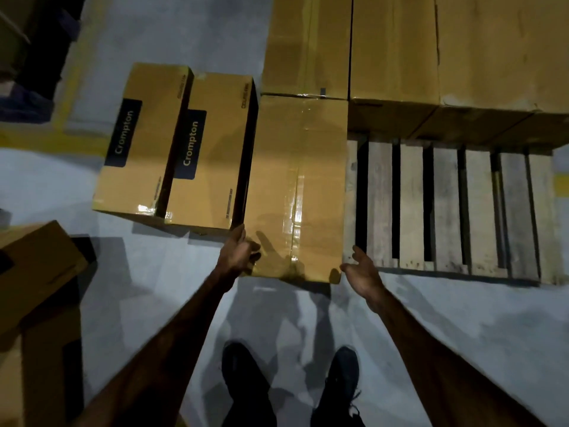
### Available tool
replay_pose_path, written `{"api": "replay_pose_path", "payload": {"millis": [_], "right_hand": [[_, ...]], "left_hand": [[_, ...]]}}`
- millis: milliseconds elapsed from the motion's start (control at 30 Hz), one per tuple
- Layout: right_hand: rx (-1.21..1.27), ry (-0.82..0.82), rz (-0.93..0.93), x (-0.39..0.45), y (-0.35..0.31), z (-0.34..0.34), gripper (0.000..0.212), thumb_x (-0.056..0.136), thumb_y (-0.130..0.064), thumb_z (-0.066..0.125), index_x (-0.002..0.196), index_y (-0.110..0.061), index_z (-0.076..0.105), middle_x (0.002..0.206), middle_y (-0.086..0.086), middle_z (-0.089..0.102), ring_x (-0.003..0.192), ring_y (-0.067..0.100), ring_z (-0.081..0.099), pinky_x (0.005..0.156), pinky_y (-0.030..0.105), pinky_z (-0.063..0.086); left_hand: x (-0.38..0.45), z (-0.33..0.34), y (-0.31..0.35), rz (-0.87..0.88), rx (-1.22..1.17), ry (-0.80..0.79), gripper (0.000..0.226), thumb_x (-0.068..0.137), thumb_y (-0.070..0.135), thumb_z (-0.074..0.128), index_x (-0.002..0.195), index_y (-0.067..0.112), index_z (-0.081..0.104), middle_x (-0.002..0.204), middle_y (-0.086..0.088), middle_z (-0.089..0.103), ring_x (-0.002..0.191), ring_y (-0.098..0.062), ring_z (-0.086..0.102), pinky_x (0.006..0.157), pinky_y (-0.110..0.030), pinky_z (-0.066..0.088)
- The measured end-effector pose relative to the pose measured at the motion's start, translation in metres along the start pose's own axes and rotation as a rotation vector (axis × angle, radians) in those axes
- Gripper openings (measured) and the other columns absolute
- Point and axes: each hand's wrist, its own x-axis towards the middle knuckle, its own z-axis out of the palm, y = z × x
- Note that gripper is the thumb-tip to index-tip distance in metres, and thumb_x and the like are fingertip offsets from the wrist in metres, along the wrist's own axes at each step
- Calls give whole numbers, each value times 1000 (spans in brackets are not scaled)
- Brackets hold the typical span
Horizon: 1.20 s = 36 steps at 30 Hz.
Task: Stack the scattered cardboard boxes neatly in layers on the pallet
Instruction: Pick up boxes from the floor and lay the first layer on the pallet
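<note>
A long taped cardboard box [298, 186] lies on the left end of the wooden pallet [446, 204], its far end against the back row of boxes. My left hand [238, 254] presses on the box's near-left corner, fingers straight along its side and thumb at the top edge. My right hand [360, 272] is spread open at the near-right corner, with a fingertip just touching the box. Large brown boxes [394, 44] fill the pallet's far half. Two Crompton-labelled boxes [135, 140] [209, 149] stand side by side on the floor, left of the pallet.
Another cardboard box [37, 272] sits on the floor at lower left. My two dark shoes [246, 380] stand on the grey floor before the pallet. Bare slats show on the pallet's near right half. A yellow floor line [70, 87] runs at upper left.
</note>
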Motion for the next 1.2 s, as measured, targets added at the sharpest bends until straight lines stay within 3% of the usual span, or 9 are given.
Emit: {"api": "replay_pose_path", "payload": {"millis": [100,200,233,333,633,833,900,1000,1200], "right_hand": [[-7,-11,-4,-16,-1,-6,72,100,-20,65,164,-21,32,163,8,43,145,30,46,116,43,42],[-40,-8,-28,-29,-1,-7,70,101,-15,62,163,-18,31,164,10,41,146,32,44,118,48,41],[-56,-9,-29,-33,0,-6,70,101,-13,62,163,-16,31,164,11,40,146,32,44,118,48,41],[-87,-19,-42,-45,3,-3,70,101,-14,63,163,-16,31,164,10,41,145,32,45,117,46,41],[-103,-49,-87,-60,14,13,58,103,-14,62,157,-21,43,156,7,50,140,28,50,115,43,43],[-203,-87,-83,-70,18,18,63,101,-11,61,159,-16,37,157,11,48,139,30,51,115,42,43],[-226,-99,-82,-75,16,19,66,101,-13,62,161,-17,35,160,10,46,140,29,50,116,42,43],[-262,-104,-97,-82,4,26,66,102,-16,64,161,-18,36,160,11,46,140,31,50,112,41,45],[-343,-129,-121,-87,-32,59,66,101,-18,66,160,-21,38,157,10,49,126,28,59,97,36,51]], "left_hand": [[-22,-4,-3,14,-23,19,51,87,-5,62,128,26,68,115,-12,73,82,-25,71,87,-58,62],[-41,-13,-11,26,71,50,57,95,-1,64,140,31,52,129,5,62,87,-6,65,76,-20,58],[-45,-16,-17,18,109,53,64,95,3,66,149,31,46,137,5,58,101,-8,66,82,-17,52],[-49,-28,-38,-41,182,62,77,92,13,72,161,24,39,164,-9,42,148,-29,43,114,-42,42],[-70,-36,-82,-78,176,44,99,64,38,69,157,16,45,160,-12,46,147,-28,45,112,-42,44],[-85,-37,-91,-91,151,-27,57,93,16,78,145,6,59,152,-21,53,144,-38,49,114,-47,46],[-95,-40,-90,-83,111,-25,42,95,14,76,134,25,69,153,-24,51,146,-37,47,115,-51,44],[-98,-55,-97,-63,11,-18,46,80,31,66,76,76,66,144,-27,59,143,-31,49,117,-50,43],[-88,-107,-115,-55,-87,-45,23,74,47,66,85,66,73,138,-35,59,140,-37,52,119,-49,40]]}}
